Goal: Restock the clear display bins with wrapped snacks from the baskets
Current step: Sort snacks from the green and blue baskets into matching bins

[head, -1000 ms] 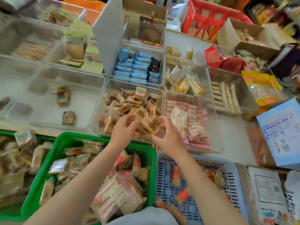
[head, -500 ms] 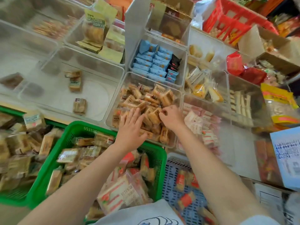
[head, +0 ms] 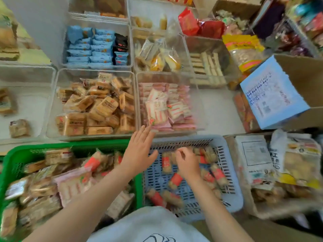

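Note:
My left hand (head: 139,151) is open, fingers spread, hovering over the edge between the green basket (head: 66,145) and the blue basket (head: 232,180). My right hand (head: 187,165) is down inside the blue basket, fingers curled over red-banded wrapped snacks (head: 216,173); whether it grips one is hidden. Beyond the baskets, a clear bin (head: 52,102) is piled with brown wrapped snacks (head: 97,105). Beside it on the right, a second clear bin (head: 197,102) holds pink-striped wrapped snacks (head: 166,105). The green basket holds mixed brown and pink packets (head: 73,184).
Further back stand clear bins of blue packets (head: 90,46), yellow-filled cakes (head: 157,53) and wafer sticks (head: 206,67). A nearly empty clear bin (head: 19,126) lies at the left. A cardboard box with a blue flap (head: 272,95) and a carton of bagged snacks (head: 297,163) crowd the right.
Both hands have pulled back from the bin of brown snacks. The right hand dropped into the blue basket and the left hand now hovers open at the baskets' edge.

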Demonstrator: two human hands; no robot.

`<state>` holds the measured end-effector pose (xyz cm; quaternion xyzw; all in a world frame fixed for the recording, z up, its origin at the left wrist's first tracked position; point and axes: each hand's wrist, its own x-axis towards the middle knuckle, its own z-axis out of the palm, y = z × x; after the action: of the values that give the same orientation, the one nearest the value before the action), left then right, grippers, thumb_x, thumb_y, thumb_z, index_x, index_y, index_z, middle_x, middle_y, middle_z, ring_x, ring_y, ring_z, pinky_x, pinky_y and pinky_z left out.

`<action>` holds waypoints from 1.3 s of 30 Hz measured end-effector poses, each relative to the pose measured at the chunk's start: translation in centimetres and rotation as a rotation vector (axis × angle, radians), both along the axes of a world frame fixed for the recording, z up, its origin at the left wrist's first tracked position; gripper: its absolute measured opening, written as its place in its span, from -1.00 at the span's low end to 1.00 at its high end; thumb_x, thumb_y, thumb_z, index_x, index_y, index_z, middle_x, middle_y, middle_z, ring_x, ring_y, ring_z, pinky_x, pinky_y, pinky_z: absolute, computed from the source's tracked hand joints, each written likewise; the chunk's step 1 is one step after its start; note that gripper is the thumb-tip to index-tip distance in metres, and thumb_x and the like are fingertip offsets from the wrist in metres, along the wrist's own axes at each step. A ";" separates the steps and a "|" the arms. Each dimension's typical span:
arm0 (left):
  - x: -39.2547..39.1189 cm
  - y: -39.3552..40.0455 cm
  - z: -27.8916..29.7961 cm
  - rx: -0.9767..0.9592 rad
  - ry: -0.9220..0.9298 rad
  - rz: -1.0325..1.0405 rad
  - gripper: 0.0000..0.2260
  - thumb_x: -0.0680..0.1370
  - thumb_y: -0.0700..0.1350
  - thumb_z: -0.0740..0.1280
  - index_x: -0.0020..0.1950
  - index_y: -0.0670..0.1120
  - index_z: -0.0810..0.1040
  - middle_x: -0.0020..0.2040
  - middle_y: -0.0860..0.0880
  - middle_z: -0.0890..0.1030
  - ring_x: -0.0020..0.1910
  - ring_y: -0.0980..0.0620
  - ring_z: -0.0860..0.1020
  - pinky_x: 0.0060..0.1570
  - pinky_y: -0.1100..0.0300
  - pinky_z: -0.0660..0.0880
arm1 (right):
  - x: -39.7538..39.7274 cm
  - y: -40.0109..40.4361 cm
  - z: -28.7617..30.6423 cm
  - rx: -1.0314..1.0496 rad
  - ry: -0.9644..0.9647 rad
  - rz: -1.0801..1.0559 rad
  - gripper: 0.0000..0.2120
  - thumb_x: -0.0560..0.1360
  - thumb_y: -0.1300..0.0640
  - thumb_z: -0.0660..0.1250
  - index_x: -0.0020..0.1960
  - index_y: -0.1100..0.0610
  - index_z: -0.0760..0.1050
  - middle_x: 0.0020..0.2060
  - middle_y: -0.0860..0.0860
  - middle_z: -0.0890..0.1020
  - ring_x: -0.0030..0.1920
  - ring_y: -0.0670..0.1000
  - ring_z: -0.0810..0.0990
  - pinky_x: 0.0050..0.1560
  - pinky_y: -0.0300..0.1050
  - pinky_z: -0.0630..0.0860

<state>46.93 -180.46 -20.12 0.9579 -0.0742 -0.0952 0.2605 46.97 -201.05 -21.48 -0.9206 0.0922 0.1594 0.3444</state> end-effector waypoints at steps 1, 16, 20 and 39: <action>0.3 -1.8 -0.5 0.027 0.006 -0.055 -0.36 0.65 0.15 0.19 0.64 -0.03 0.02 0.65 -0.03 -0.04 0.62 -0.02 -0.16 0.54 0.06 -0.22 | -0.3 -1.8 -0.7 0.009 0.019 -0.049 -0.82 0.68 0.05 0.19 0.04 0.08 0.53 -0.17 -0.05 0.57 -0.16 -0.05 0.54 -0.21 -0.14 0.40; 3.2 -12.7 -2.8 0.296 0.121 -0.081 -0.21 0.63 0.20 0.13 0.62 -0.07 -0.30 0.61 0.00 -0.32 0.57 0.02 -0.35 0.55 -0.02 -0.31 | 5.3 -18.2 -9.4 -0.138 0.227 -0.105 -0.36 0.58 0.08 0.38 0.54 0.19 0.18 0.47 0.16 0.36 0.42 0.20 0.39 0.32 0.10 0.42; 3.4 -12.4 -3.2 0.285 0.123 -0.077 -0.20 0.62 0.19 0.16 0.62 -0.05 -0.30 0.62 0.02 -0.30 0.57 0.05 -0.35 0.55 0.00 -0.31 | 5.6 -18.1 -9.8 -0.158 0.216 -0.102 -0.41 0.56 0.05 0.41 0.49 0.15 0.26 0.36 0.13 0.47 0.32 0.20 0.48 0.16 0.09 0.43; -0.6 -1.6 5.2 -1.011 0.471 0.549 -0.57 0.53 -0.01 0.47 0.38 0.08 0.47 0.11 0.01 0.70 0.11 0.01 0.67 0.19 -0.01 0.54 | 4.0 -0.5 4.3 1.111 0.596 -0.153 -0.56 0.70 0.09 -0.01 0.06 0.31 0.57 -0.14 0.22 0.67 -0.26 0.10 0.63 -0.22 0.03 0.55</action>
<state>46.36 -182.03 -14.94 0.6533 0.1986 -0.1866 0.7064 50.96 -201.53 -17.13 -0.5114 0.1530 0.4078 0.7408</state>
